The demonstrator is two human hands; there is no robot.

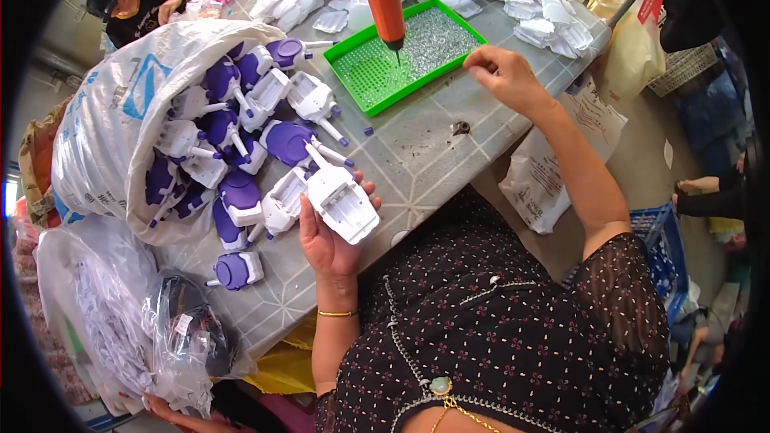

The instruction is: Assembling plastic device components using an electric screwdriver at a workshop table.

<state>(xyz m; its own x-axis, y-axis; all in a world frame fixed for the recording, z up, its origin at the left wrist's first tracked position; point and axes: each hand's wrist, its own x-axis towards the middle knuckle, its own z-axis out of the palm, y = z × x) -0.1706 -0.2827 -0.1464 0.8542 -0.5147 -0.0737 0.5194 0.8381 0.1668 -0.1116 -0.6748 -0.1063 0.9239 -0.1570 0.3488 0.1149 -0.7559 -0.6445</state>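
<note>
My left hand (327, 247) holds a white plastic toy casing (343, 202), its hollow, ribbed side facing up and its narrow stem pointing away from me. My right hand (513, 84) is at the right edge of a green tray (350, 87), thumb and fingertips pinched together; whatever may be between them is too small to make out. Small silvery screws (439, 42) are heaped in the tray's right part. Above the tray an orange electric screwdriver (380, 0) hangs tip down, touched by neither hand.
At the left, a white woven sack (100, 140) spills purple-and-white casings (290, 143) onto the table. Flat white plastic pieces (553, 20) are piled along the far side. Clear plastic bags (104, 297) stand near left. A co-worker (152, 4) sits at the far left.
</note>
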